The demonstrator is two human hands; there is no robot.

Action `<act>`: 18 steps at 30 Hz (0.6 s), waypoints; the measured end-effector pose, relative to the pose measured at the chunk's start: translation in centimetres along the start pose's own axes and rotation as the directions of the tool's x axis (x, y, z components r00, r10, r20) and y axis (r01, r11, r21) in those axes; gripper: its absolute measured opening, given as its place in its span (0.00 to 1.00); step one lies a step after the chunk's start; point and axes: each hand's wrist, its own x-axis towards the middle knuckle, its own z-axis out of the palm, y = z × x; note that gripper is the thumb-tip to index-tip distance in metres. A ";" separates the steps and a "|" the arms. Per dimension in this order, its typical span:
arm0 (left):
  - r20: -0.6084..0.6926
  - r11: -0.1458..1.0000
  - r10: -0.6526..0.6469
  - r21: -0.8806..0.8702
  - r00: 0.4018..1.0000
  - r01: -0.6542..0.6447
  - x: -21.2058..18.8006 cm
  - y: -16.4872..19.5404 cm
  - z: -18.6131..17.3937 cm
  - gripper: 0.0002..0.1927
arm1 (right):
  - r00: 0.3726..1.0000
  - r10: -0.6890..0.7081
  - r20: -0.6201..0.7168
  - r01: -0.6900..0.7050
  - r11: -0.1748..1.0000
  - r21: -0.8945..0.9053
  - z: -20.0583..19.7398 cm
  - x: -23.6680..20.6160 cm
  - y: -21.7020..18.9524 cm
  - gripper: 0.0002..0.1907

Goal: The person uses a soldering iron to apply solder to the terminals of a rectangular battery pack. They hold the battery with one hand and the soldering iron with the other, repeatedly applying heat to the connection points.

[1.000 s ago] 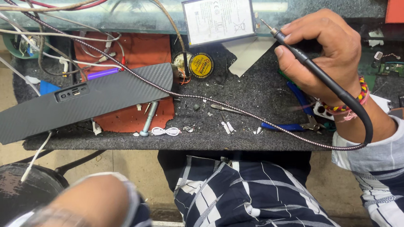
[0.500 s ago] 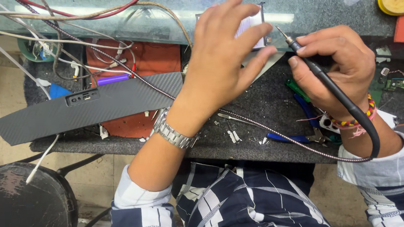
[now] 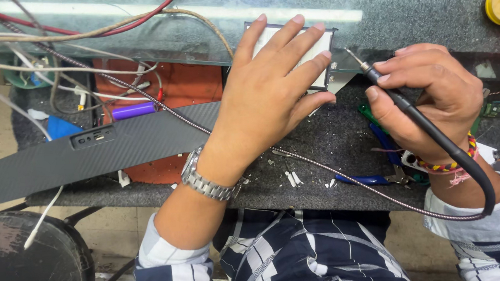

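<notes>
While the left hand (image 3: 270, 98) lies flat, fingers spread, on the white rectangular board with a dark frame (image 3: 321, 56) at the back of the dark speckled workbench (image 3: 321, 153), the right hand (image 3: 429, 98) grips a black pen-shaped soldering iron (image 3: 403, 103), its tip just beside the board's right edge.

bright even overhead light; glare streak on glass shelf (image 3: 288, 14); sharp focus.

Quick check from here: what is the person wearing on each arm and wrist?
Left hand: bare, with a silver metal-link wristwatch and a rolled checked sleeve, navy and white. Right hand: bare, with a braided red-and-yellow thread band and the same checked sleeve.
</notes>
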 end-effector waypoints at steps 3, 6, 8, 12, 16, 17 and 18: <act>0.009 1.000 -0.010 -0.004 1.000 0.010 -0.1 -0.3 0.0 0.26 | 1.000 -0.005 0.022 0.005 1.000 0.024 0.1 0.2 0.4 0.09; 0.004 1.000 -0.006 -0.009 1.000 0.006 -0.3 -0.5 0.2 0.25 | 0.999 -0.017 0.039 0.015 0.999 0.044 0.2 0.1 0.7 0.08; 0.003 1.000 -0.007 -0.013 1.000 0.007 -0.3 -0.7 0.2 0.25 | 0.999 -0.019 0.046 0.016 0.998 0.063 0.3 0.1 0.9 0.08; 0.004 1.000 -0.008 -0.016 1.000 0.008 -0.3 -0.8 0.1 0.25 | 0.997 -0.042 0.067 0.036 0.995 0.090 0.3 0.4 1.1 0.08; 0.007 1.000 -0.005 -0.015 1.000 0.005 -0.2 -0.9 0.1 0.25 | 0.993 -0.069 0.095 0.062 0.996 0.067 0.1 0.7 1.2 0.09; 0.006 1.000 -0.006 -0.016 1.000 0.006 -0.2 -0.9 0.1 0.25 | 0.992 -0.075 0.101 0.069 0.996 0.061 0.1 0.7 1.2 0.09; 0.009 1.000 -0.005 -0.015 1.000 0.005 -0.2 -0.9 0.2 0.25 | 0.991 -0.085 0.106 0.079 0.995 0.058 0.1 0.8 1.2 0.09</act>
